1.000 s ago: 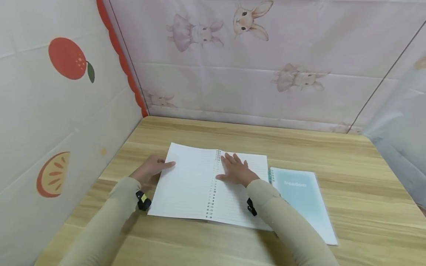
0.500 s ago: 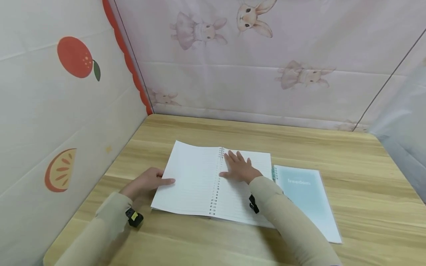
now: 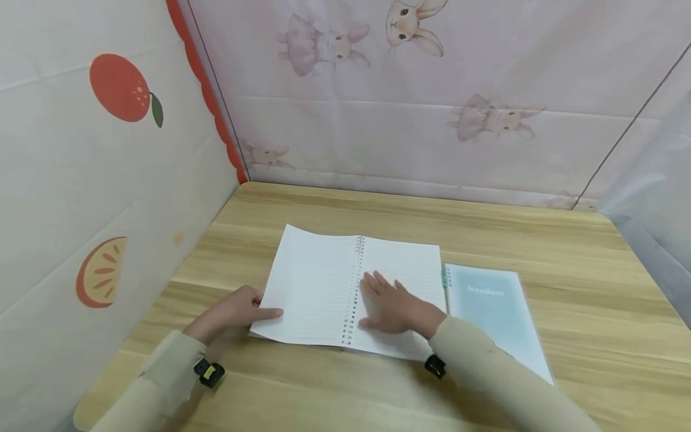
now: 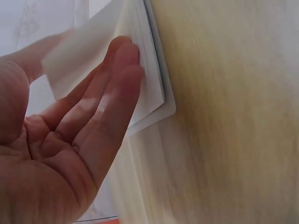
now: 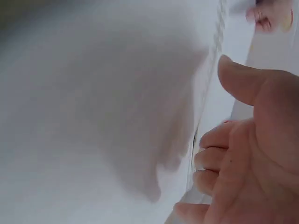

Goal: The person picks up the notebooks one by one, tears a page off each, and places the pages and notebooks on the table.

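A spiral notebook (image 3: 313,276) lies spread flat on the table, showing white lined pages with the coil down the middle. At its left edge my left hand (image 3: 234,311) pinches a page, thumb on top and fingers underneath. The left wrist view shows that lifted page (image 4: 77,58) between thumb and fingers, apart from the sheets below it. My right hand (image 3: 396,309) is over the right-hand page beside the coil, fingers spread. In the right wrist view, its palm faces the paper and casts a shadow on it.
To the right, a second spiral notebook (image 3: 483,312) with a pale blue "freedom" cover lies beside the spread one, partly behind my right sleeve (image 3: 502,366). The wooden table (image 3: 335,396) meets printed cloth walls at the back and left.
My left hand has slid down the page edge toward the near corner. The right hand has moved nearer along the right-hand page, away from the top of the coil.
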Available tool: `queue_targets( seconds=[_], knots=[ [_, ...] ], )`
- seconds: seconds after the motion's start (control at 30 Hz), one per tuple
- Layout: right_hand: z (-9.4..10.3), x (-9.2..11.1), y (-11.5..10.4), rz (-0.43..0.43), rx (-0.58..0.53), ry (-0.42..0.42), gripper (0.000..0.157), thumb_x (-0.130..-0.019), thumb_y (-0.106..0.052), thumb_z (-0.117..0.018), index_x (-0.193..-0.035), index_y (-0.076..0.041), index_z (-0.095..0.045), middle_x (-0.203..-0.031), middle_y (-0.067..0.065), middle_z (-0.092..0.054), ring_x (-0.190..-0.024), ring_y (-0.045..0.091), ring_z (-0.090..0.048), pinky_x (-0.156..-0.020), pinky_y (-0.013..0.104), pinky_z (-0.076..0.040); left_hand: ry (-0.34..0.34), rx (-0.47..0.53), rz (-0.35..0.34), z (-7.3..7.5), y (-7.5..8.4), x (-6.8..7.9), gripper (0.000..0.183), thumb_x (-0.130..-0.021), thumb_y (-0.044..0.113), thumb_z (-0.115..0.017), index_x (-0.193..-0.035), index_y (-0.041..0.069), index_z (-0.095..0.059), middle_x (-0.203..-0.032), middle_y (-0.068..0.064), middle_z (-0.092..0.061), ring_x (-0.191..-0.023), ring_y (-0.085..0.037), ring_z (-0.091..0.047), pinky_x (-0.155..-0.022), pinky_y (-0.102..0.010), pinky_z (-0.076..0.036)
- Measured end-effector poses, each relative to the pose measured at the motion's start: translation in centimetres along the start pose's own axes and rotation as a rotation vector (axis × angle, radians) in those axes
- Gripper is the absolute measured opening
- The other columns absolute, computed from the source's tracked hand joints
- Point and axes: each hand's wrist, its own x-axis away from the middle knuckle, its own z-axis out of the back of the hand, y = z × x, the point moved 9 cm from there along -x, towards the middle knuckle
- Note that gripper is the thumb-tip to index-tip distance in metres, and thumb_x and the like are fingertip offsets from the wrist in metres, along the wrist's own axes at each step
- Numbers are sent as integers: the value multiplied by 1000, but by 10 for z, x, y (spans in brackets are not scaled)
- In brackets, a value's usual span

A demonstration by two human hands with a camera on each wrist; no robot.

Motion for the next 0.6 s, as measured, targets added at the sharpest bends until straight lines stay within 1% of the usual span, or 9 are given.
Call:
queue_targets(
  seconds=[0.1, 0.17, 0.23, 0.3, 0.33, 0.47, 0.6],
  knots=[
    [-14, 11, -8, 6, 20, -29, 86, -93, -52, -52, -152, -2, -16, -160, 15, -7, -147, 32, -4, -113, 57, -16, 18, -50, 10, -3, 3, 8, 36, -81, 39, -75, -86, 3, -69, -69, -1, -60, -63, -14, -49, -58, -27, -40],
    [-19, 13, -10, -4, 9, -33, 85, -93, -51, -53, -152, -3, -17, -160, 14, -7, -147, 33, -4, -112, 59, -18, 21, -72, -1, -4, 5, 11, 36, -80, 38, -76, -85, 4, -68, -68, -1, -59, -61, -13, -48, -56, -28, -41],
    [-22, 11, -10, -23, -9, -31, 85, -93, -52, -53, -153, -5, -16, -160, 12, -6, -146, 34, -2, -111, 61, -18, 24, -84, -11, -5, 6, 12, 36, -79, 39, -77, -87, 5, -68, -68, -1, -58, -59, -13, -48, -55, -28, -42],
    [-23, 10, -11, -38, -28, -27, 86, -92, -53, -54, -153, -5, -16, -161, 11, -6, -146, 36, -1, -110, 62, -17, 27, -91, -37, -7, 6, 12, 36, -79, 38, -78, -90, 5, -68, -68, 0, -58, -60, -13, -49, -56, -28, -43],
    [-23, 10, -11, -43, -33, -22, 88, -91, -54, -56, -153, -6, -17, -160, 12, -7, -146, 37, -1, -110, 63, -17, 31, -92, -40, -7, 6, 11, 36, -79, 37, -78, -91, 5, -68, -69, 0, -59, -60, -13, -49, -56, -28, -43],
    [-22, 12, -12, -56, -29, -4, 94, -86, -56, -61, -153, -6, -17, -160, 13, -7, -145, 40, -3, -108, 66, -17, 53, -95, -36, -9, 3, 10, 34, -79, 32, -78, -91, 3, -66, -72, -2, -57, -63, -15, -49, -57, -29, -42],
    [-14, 13, -13, -65, -11, 36, 95, -82, -56, -66, -152, -8, -23, -160, 12, -14, -144, 41, -11, -103, 69, -24, 65, -100, -11, -9, 1, 10, 33, -80, 26, -78, -94, 0, -64, -77, -5, -56, -67, -17, -49, -60, -30, -42]
  ],
)
